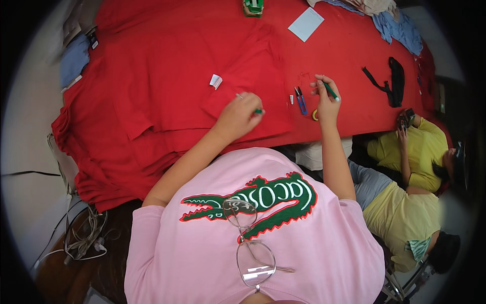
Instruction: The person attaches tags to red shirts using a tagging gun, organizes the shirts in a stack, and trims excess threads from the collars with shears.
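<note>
A red garment (167,86) lies spread over a red-covered table (349,55), on a stack of more red pieces. My left hand (240,115) rests on the garment's fabric, pinching a small green-tipped item; what it is I cannot tell. My right hand (327,97) is raised just right of it, holding a green pen between the fingers. A small white label (216,81) sits on the red cloth above my left hand. Blue thread snips (300,100) lie on the table between my hands.
A white paper (306,24) and a green object (253,7) lie at the far edge, blue cloth (400,28) at the far right, a black strap (392,81) nearer. Two persons in yellow shirts (415,152) sit at the right. Cables (83,238) hang at the lower left.
</note>
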`<state>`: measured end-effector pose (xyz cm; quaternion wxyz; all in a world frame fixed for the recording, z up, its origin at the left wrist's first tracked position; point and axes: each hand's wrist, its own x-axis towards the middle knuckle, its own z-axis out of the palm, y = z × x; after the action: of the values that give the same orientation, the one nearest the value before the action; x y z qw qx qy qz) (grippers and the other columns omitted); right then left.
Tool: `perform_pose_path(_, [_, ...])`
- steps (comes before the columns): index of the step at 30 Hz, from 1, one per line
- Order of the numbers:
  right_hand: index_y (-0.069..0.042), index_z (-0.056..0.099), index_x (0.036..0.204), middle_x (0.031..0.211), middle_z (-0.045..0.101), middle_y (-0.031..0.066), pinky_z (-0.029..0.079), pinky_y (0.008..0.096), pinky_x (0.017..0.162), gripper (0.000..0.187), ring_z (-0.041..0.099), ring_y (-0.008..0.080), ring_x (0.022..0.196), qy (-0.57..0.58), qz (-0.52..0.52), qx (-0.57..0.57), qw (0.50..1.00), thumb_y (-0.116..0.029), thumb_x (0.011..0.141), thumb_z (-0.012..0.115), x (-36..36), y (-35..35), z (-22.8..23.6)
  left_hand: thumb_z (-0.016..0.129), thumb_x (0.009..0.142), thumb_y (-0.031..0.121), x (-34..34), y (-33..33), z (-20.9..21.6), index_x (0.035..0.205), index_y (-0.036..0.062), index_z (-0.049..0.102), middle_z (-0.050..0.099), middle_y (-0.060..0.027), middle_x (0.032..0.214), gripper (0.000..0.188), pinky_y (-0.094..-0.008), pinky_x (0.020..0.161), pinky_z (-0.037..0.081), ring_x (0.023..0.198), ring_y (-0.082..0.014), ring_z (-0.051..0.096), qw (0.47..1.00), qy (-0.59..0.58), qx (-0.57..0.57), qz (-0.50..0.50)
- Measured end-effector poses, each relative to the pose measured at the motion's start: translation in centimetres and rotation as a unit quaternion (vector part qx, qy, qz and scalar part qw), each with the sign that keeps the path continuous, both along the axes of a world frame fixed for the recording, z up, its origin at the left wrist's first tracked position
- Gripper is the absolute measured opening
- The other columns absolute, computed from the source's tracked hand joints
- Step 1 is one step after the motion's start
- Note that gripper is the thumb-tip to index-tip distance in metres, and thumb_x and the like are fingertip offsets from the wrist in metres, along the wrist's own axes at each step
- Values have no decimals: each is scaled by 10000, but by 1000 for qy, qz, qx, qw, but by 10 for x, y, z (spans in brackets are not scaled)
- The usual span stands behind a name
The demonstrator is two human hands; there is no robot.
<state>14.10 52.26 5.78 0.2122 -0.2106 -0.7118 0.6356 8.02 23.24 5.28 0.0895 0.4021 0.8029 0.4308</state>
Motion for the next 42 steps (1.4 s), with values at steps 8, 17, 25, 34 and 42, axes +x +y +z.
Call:
perform_pose_path(8, [-12, 709, 1196, 925, 721, 44, 515, 229, 690, 182, 637, 76, 764, -89, 34, 10, 995, -70, 1070, 591, 58, -3, -15, 746, 825, 130, 40, 66, -46, 1004, 33, 564, 635, -161, 1046, 274, -488, 943, 529, 1012, -378, 651, 985, 15, -90, -146])
perform_pose_path(17, [-8, 696, 1223, 1033, 754, 82, 562, 268, 858, 208, 712, 128, 953, -11, 103, 21, 994, -64, 1084, 552, 19, -1, -5, 659, 894, -53, 30, -7, -22, 840, 54, 445, 576, -58, 872, 245, -274, 808, 476, 840, -135, 557, 905, -197, 261, 272])
perform_pose_path(25, [-53, 589, 1453, 1248, 731, 108, 483, 337, 1057, 387, 672, 191, 1214, -18, 297, -111, 948, -235, 1117, 529, -47, -93, 9, 685, 914, -30, 35, -97, -23, 811, 53, 439, 623, -69, 877, 279, -275, 787, 484, 836, -157, 597, 880, -59, 179, 436])
perform_pose_path(34, [-3, 735, 1226, 1020, 712, 16, 526, 237, 822, 274, 624, 72, 900, 8, 226, -155, 962, -179, 1087, 578, -90, -130, -33, 866, 793, 83, -2, -5, -16, 1009, 32, 578, 659, -123, 937, 363, -400, 842, 531, 890, -283, 662, 949, 12, -34, 315])
perform_pose_path(42, [1, 640, 1018, 935, 694, 28, 543, 255, 765, 87, 646, 80, 859, -4, 218, -138, 966, -74, 1009, 681, -68, -145, -32, 866, 784, -16, -34, -27, -58, 900, 71, 506, 613, -32, 898, 388, -286, 716, 528, 834, -106, 616, 887, -302, 126, 325])
